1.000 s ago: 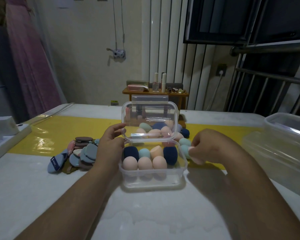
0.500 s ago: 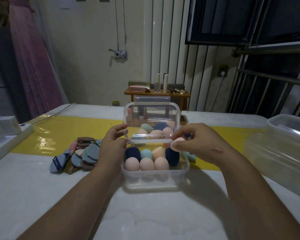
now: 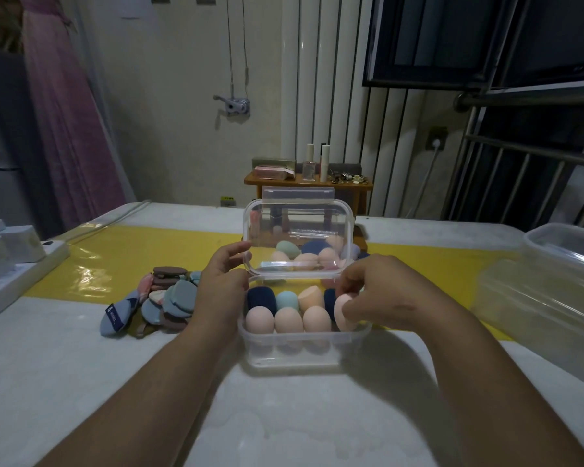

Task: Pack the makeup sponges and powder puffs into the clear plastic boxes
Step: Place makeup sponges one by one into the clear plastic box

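The clear plastic box (image 3: 297, 350) is stood on the white table (image 3: 81, 382) directly in front of the person, with its hinged lid (image 3: 297, 227) raised upright at the 12 o'clock side. It is steadied by the left hand (image 3: 220, 291), whose fingers are curled round the 9 o'clock end where lid meets base. A pale pink sponge (image 3: 343, 313) is pinched between the curled fingers and thumb of the right hand (image 3: 381, 294) and is held at the box's 4 o'clock corner, at about rim height. That corner is the one gap in the front row (image 3: 288, 320) of three pink sponges; the back row (image 3: 262, 298) of navy, teal and peach ones looks full. The step in hand is judged to be the seating of this sponge in that gap. It is best lowered upright, to match its neighbours, and pressed lightly so that the foam is squeezed between the wall and the next sponge rather than left riding above the rim, where the lid would be fouled. The grip at 9 o'clock should be held firm, since a light box is easily slid by a sideways push. More loose sponges (image 3: 312, 256) are seen through the lid at 12 o'clock, and the powder puffs (image 3: 169, 298) are heaped at 9 o'clock, both yet to be packed.
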